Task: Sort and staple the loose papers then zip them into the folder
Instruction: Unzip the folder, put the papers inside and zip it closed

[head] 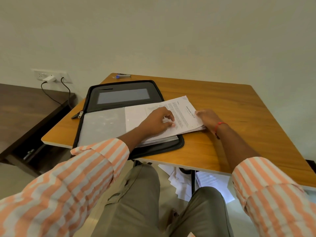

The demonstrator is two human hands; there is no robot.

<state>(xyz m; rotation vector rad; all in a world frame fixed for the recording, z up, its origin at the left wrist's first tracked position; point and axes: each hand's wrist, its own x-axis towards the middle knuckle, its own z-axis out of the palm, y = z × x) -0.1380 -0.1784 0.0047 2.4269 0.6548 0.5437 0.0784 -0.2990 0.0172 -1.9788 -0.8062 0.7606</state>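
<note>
Black and unzipped, the folder (95,98) lay flat on a wooden table (222,103) as a person in an orange-striped shirt worked a thick stack of papers (181,113). The stack sat skewed across the folder's right half, its far corner overhanging the tabletop, so it was not yet squared to fit inside the zip line. The right hand (207,119) gripped the stack's right edge, thumb on top and fingers hidden at the side, apparently to keep the sheets together and steer them. The left hand (159,121) rested on the top page with its fingers curled down onto the print; whether it pinched that sheet or only pressed on it could not be told. A clear sleeve (102,124) covered the folder's left side, and the zip pull (80,114) hung free at the left corner. The stapler (122,75) sat at the table's far edge, well apart from both hands, which suggested sorting or loading rather than stapling was the step in hand. More sheets (181,183) lay on the floor under the table.
</note>
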